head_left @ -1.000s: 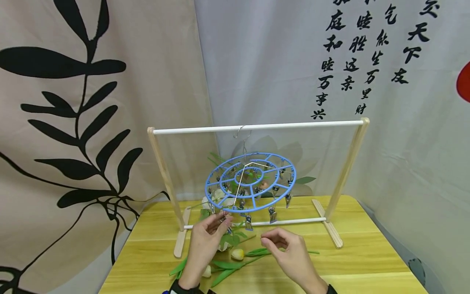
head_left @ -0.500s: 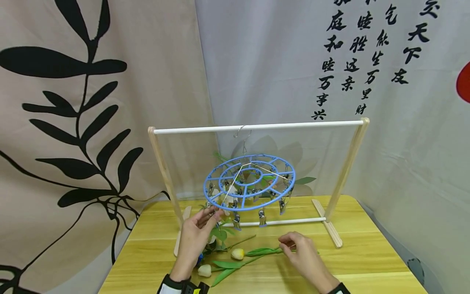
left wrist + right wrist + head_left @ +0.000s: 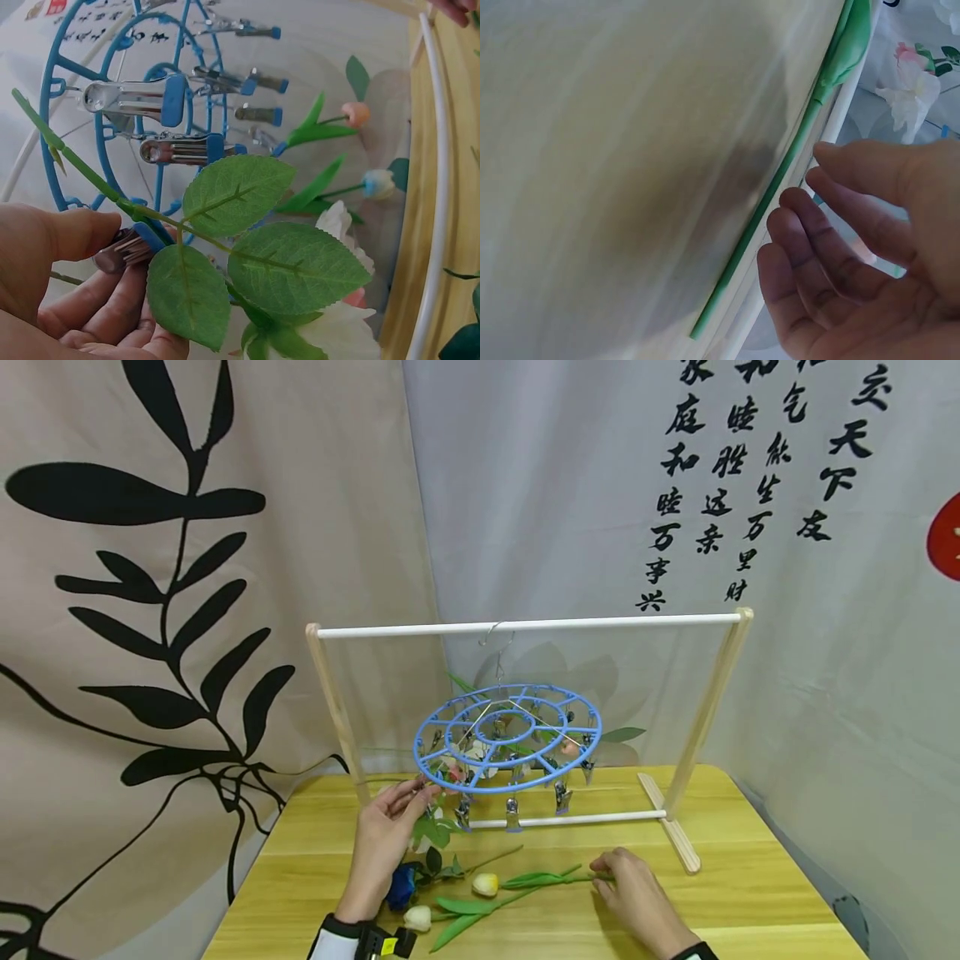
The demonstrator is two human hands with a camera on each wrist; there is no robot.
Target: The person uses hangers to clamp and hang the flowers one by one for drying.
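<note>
My left hand (image 3: 384, 839) pinches a metal clip (image 3: 124, 251) with a blue tip at the near left edge of the blue round hanger (image 3: 480, 791). A green stem with leaves (image 3: 300, 262) passes through that clip. At the right of the table, my right hand (image 3: 637, 897) is over the stem end of a yellow tulip (image 3: 485, 884). Seen from the right wrist, its fingers are loosely bent, with a gap between them and the tulip stem (image 3: 757, 214). A white tulip (image 3: 417, 917) and a blue rose (image 3: 401, 887) lie near my left wrist.
The hanger hooks over the white top bar (image 3: 600, 622) of a wooden stand (image 3: 708, 718). Several clips dangle around its rings. White and pink flowers hang at its far side, including a peach tulip (image 3: 355, 114). A lower bar (image 3: 592, 817) crosses the table.
The hanger has turned, its front edge and clips shifting left along with my left hand. My right hand has moved right and down towards the yellow tulip's stem.
</note>
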